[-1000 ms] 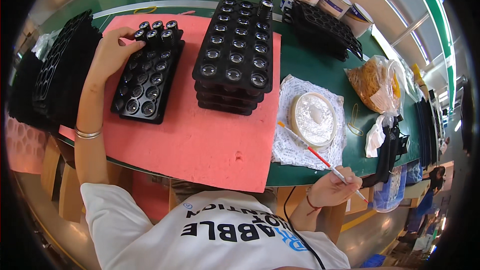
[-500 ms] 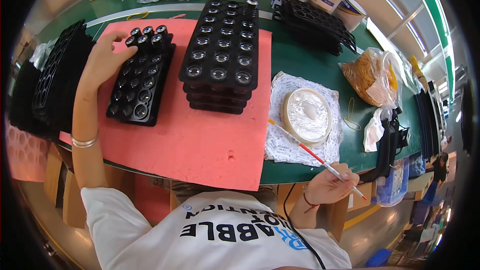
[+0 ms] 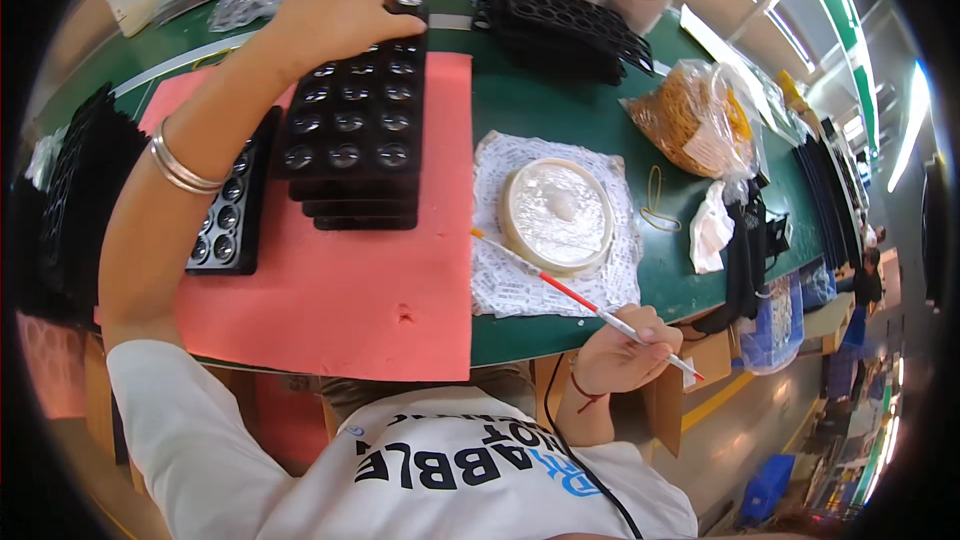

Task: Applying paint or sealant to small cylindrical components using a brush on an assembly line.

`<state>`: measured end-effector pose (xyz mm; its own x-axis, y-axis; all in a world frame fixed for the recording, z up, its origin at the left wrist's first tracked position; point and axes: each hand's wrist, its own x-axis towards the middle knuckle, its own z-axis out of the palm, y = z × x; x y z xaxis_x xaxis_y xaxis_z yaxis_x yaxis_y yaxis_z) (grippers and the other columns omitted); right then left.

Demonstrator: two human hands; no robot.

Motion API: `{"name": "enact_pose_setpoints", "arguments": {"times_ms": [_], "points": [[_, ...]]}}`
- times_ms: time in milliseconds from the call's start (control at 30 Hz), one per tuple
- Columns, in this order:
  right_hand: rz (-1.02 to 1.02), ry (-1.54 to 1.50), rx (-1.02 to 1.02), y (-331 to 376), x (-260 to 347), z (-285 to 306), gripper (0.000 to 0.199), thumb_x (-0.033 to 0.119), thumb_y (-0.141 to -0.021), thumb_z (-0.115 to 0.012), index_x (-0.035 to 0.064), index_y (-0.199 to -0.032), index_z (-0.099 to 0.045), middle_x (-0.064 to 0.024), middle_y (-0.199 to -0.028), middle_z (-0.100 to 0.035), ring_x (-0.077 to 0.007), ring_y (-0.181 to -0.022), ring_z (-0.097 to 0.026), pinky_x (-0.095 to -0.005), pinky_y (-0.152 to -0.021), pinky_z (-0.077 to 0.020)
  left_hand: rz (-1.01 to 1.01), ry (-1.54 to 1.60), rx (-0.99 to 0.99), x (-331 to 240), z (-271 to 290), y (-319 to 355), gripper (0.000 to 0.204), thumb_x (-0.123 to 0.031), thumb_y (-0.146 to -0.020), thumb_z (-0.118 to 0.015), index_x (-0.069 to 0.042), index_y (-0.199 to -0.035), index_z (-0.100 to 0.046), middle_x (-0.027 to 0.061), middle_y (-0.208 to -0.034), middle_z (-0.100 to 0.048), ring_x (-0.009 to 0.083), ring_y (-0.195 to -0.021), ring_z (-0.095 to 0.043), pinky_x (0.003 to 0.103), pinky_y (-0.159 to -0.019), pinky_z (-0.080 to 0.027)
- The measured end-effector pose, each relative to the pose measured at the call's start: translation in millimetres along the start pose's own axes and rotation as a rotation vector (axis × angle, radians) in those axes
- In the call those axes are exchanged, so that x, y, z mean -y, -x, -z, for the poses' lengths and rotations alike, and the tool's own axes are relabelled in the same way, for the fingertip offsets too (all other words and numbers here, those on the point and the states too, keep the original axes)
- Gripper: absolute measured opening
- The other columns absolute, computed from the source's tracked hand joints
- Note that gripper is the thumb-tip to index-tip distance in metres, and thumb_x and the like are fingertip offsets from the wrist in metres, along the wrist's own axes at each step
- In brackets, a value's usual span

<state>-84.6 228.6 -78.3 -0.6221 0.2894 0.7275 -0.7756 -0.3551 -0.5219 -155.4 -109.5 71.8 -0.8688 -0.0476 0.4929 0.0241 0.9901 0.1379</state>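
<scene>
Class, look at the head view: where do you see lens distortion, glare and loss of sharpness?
Head view: the table edge bows and a black rim rings the picture; bright glare from the window strip at upper right; lenses in the stacked trays glint; the left hand and the brush stay sharp, the far right edge smears.

Bright, even light is falling from overhead, with a strip lamp [image 3: 912,125] glaring at the far right. Soft shadows are lying under the stacked black trays [image 3: 352,140] on the table [image 3: 560,115]. The fisheye is bending straight edges toward a black rim, and the right margin is blurring.
</scene>
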Motion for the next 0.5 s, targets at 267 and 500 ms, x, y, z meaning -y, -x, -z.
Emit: {"name": "enact_pose_setpoints", "arguments": {"times_ms": [267,500], "points": [[0.035,0.022,0.068,-3.4,-0.5,-3.2,0.029,0.030,-0.093,-0.035,0.0087,-0.073,-0.038,-0.0003,-0.055,-0.035,-0.0102,-0.052,-0.032,-0.0239,-0.048,-0.0217,-0.152,0.103,-0.147,-41.4,37.4,29.1,0.027,-0.013,-0.068,-0.064,-0.003,-0.089,-0.052,0.0036,-0.082,-0.056,0.0166,-0.079,-0.054,0.029,-0.071,-0.039],[-0.002,0.088,-0.100,-12.3,1.3,5.8,0.031,0.034,-0.094,-0.032,0.0099,-0.075,-0.038,0.0014,-0.056,-0.037,-0.0090,-0.053,-0.031,-0.0242,-0.052,-0.0250,-0.537,0.377,0.080,-112.4,35.7,135.7,0.032,-0.012,-0.051,-0.074,-0.009,-0.077,-0.055,0.0028,-0.080,-0.059,0.0211,-0.067,-0.056,0.032,-0.061,-0.046]]}}
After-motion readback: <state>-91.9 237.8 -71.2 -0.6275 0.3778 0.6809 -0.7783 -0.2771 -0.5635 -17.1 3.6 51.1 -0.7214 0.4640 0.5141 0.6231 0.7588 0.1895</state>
